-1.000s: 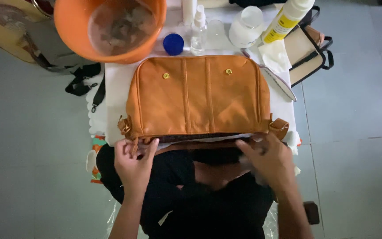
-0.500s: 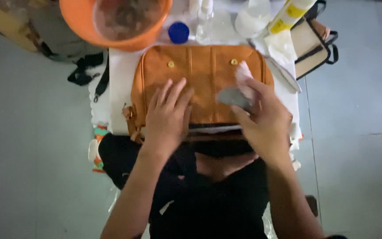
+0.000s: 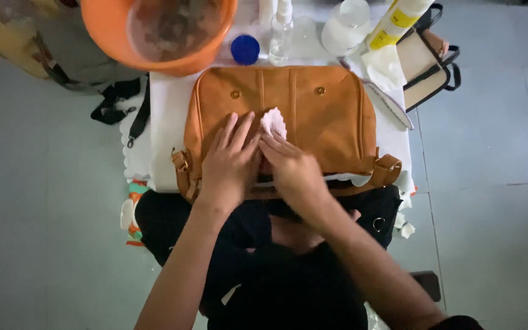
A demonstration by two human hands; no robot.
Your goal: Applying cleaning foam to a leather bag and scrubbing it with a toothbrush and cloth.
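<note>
while left hand (image 3: 230, 162) steadies tan bag (image 3: 325, 116), right hand (image 3: 293, 168) presses white wipe (image 3: 273, 121).

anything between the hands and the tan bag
Only a small white wipe, pressed under the right hand's fingers against the bag. The left hand lies flat on the leather with nothing visible between.

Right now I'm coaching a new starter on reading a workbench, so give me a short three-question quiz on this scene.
1. True or false: the left hand lies flat on the tan leather bag.
2. What does the right hand press onto the bag? A) white cloth pad B) brush C) sponge
3. Which container stands above the bag's left end?

Key
1. True
2. A
3. The orange basin
</note>
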